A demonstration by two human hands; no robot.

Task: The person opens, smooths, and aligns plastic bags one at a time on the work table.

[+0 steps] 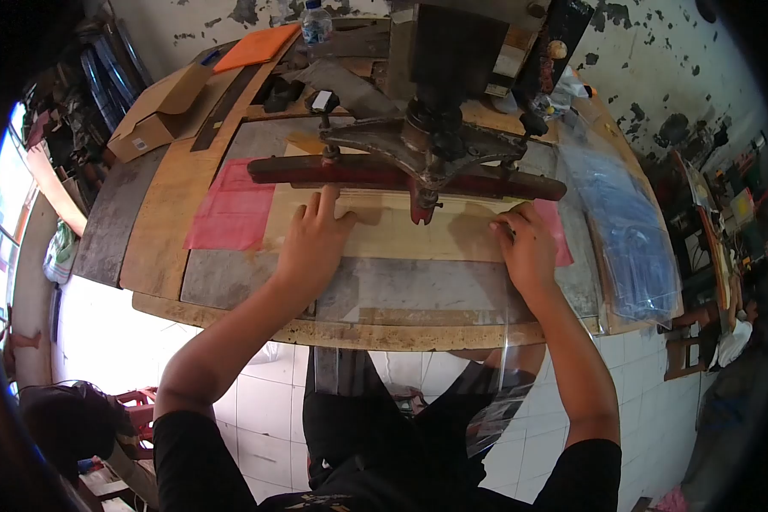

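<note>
Both hands rest on a clear plastic sheet (427, 286) that lies over a pale yellowish board and hangs off the table's front edge. My left hand (316, 235) has its fingers spread, their tips close to the red bar (367, 173) of a metal press. My right hand (525, 243) is at the right end of the board, thumb and forefinger close together at the sheet; whether they pinch it is hard to see. The press head (427, 141) stands between and beyond the hands. Pink material (230, 205) shows left of the board.
Stacked clear bluish plastic sheets (627, 247) lie at the table's right. An open cardboard box (158, 115), an orange folder (258, 47) and a water bottle (317, 24) are at the back left. The wooden table edge (375, 335) curves before my body.
</note>
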